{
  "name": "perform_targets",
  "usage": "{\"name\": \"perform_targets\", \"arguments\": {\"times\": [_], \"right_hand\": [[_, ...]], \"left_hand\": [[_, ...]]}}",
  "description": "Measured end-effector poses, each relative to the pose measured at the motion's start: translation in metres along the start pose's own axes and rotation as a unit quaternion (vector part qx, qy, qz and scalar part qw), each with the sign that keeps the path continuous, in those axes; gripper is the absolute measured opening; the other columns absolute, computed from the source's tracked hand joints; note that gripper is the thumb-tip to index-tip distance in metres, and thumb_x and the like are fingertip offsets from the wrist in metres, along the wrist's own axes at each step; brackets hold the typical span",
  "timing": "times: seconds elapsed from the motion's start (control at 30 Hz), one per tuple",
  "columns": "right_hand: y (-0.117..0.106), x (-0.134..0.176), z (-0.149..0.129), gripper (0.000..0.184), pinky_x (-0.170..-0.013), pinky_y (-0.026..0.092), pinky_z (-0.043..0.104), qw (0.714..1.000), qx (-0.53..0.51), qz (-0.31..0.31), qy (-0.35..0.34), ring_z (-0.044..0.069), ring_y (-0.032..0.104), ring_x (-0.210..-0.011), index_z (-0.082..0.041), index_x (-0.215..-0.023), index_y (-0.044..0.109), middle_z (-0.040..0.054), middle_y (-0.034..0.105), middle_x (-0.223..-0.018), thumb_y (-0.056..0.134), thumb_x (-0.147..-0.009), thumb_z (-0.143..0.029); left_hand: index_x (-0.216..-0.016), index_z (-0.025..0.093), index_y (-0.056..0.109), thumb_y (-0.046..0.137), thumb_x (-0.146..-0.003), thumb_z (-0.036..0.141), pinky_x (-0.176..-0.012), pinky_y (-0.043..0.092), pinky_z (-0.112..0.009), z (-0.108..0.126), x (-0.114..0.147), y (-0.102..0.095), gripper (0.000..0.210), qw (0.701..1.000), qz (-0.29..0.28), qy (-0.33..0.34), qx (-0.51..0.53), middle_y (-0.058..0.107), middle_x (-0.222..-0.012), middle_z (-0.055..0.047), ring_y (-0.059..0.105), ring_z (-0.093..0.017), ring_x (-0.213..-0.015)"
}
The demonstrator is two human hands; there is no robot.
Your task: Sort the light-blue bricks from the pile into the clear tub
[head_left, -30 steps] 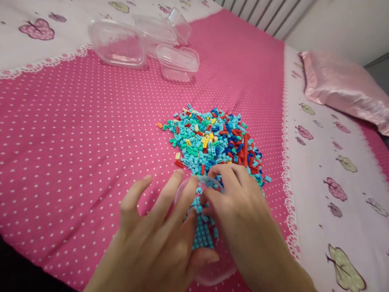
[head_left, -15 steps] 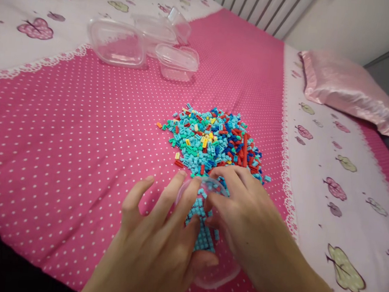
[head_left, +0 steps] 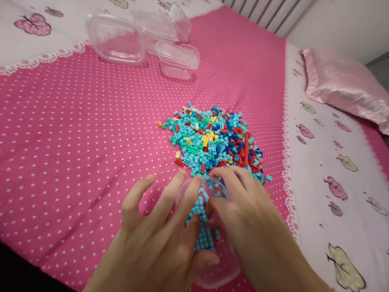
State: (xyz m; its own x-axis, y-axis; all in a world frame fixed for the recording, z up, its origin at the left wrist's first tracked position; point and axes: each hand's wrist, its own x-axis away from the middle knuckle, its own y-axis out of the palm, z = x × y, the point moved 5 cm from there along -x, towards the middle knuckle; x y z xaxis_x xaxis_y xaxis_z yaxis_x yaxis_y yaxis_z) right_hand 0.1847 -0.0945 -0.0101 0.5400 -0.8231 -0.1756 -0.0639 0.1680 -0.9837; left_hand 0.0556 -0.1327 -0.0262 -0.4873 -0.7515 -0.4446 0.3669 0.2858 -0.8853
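Observation:
A turquoise assembly of small toy bricks [head_left: 205,239] lies on a clear plastic lid or shallow container [head_left: 218,277] close to me. My left hand [head_left: 161,234] holds the assembly from the left, its thumb at the near end and some other fingers spread over the clear rim. My right hand [head_left: 240,203] is curled at the assembly's far right side, fingertips bent inward. What its fingertips pinch, if anything, is hidden. Just beyond both hands lies a pile of loose toy bricks [head_left: 212,141], mostly turquoise, with red, dark blue, green and yellow ones.
Several clear plastic containers [head_left: 115,58] stand at the back left on the pink dotted bedspread [head_left: 79,130]. A shiny pink pillow [head_left: 353,88] rests at the right. White rails [head_left: 249,4] run along the back, and a bed edge drops into dark at lower left.
The view has shifted very slightly. Both hands keep nearly the same pose around the turquoise assembly, and the brick pile looks the same.

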Motion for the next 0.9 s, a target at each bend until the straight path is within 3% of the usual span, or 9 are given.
{"name": "perform_targets", "arguments": {"times": [0.17,0.37,0.5,0.63,0.77,0.83,0.9], "right_hand": [[0.0,-0.002,-0.002,0.018,-0.082,0.065,0.049,1.0,0.005,-0.002,0.003,0.036,0.069,-0.108,-0.015,-0.09,0.081,0.0158,0.075,-0.119,0.09,-0.075,-0.018],[0.003,-0.002,-0.003,0.02,-0.082,0.064,0.051,1.0,0.001,-0.014,0.011,0.036,0.07,-0.104,-0.016,-0.095,0.081,0.0136,0.075,-0.109,0.088,-0.076,-0.015],[0.0,-0.001,0.001,0.012,-0.083,0.063,0.052,0.999,-0.039,-0.021,0.006,0.037,0.069,-0.108,-0.017,-0.083,0.078,0.0148,0.075,-0.115,0.087,-0.076,-0.013],[-0.005,-0.001,0.007,0.017,-0.089,0.062,0.055,0.998,-0.055,-0.015,0.025,0.038,0.067,-0.115,-0.016,-0.088,0.077,0.017,0.072,-0.125,0.081,-0.078,-0.004],[-0.004,0.0,0.006,0.016,-0.089,0.063,0.055,0.999,-0.029,-0.005,0.037,0.038,0.068,-0.115,-0.015,-0.095,0.077,0.0178,0.071,-0.128,0.078,-0.082,-0.005],[-0.001,-0.002,0.003,0.013,-0.088,0.063,0.055,0.999,-0.018,-0.003,0.038,0.039,0.068,-0.114,-0.014,-0.094,0.077,0.0172,0.072,-0.125,0.079,-0.083,-0.007],[0.002,-0.004,0.001,0.011,-0.088,0.063,0.055,0.999,-0.014,0.0,0.043,0.038,0.068,-0.113,-0.015,-0.089,0.077,0.016,0.073,-0.122,0.079,-0.082,-0.007]], "left_hand": [[-0.108,0.023,0.08,0.029,-0.111,0.048,-0.132,0.0,-0.046,-0.001,-0.001,0.001,0.057,1.0,-0.001,-0.004,0.003,0.065,-0.146,-0.008,0.048,-0.026,-0.142],[-0.113,0.023,0.079,0.033,-0.11,0.049,-0.133,-0.001,-0.045,-0.002,0.0,0.003,0.054,1.0,-0.011,-0.005,0.015,0.065,-0.147,-0.007,0.049,-0.027,-0.141],[-0.113,0.023,0.08,0.033,-0.11,0.05,-0.132,-0.001,-0.046,-0.004,-0.001,0.0,0.054,1.0,0.006,-0.003,0.017,0.063,-0.149,-0.007,0.049,-0.026,-0.142],[-0.12,0.019,0.077,0.033,-0.111,0.049,-0.133,0.0,-0.044,-0.005,0.002,-0.004,0.055,1.0,0.003,-0.015,0.012,0.063,-0.15,-0.008,0.049,-0.024,-0.143],[-0.124,0.014,0.074,0.028,-0.111,0.053,-0.133,0.002,-0.045,-0.004,0.01,-0.01,0.062,0.999,0.017,0.036,0.029,0.059,-0.153,-0.011,0.046,-0.024,-0.146],[-0.13,0.01,0.069,0.033,-0.109,0.053,-0.132,0.008,-0.046,-0.004,0.014,-0.008,0.06,0.997,-0.002,0.056,0.048,0.053,-0.158,-0.016,0.042,-0.028,-0.149],[-0.136,0.007,0.065,0.044,-0.105,0.041,-0.131,0.014,-0.044,-0.003,0.017,-0.004,0.051,0.996,-0.024,0.068,0.045,0.048,-0.161,-0.018,0.038,-0.031,-0.152]]}}
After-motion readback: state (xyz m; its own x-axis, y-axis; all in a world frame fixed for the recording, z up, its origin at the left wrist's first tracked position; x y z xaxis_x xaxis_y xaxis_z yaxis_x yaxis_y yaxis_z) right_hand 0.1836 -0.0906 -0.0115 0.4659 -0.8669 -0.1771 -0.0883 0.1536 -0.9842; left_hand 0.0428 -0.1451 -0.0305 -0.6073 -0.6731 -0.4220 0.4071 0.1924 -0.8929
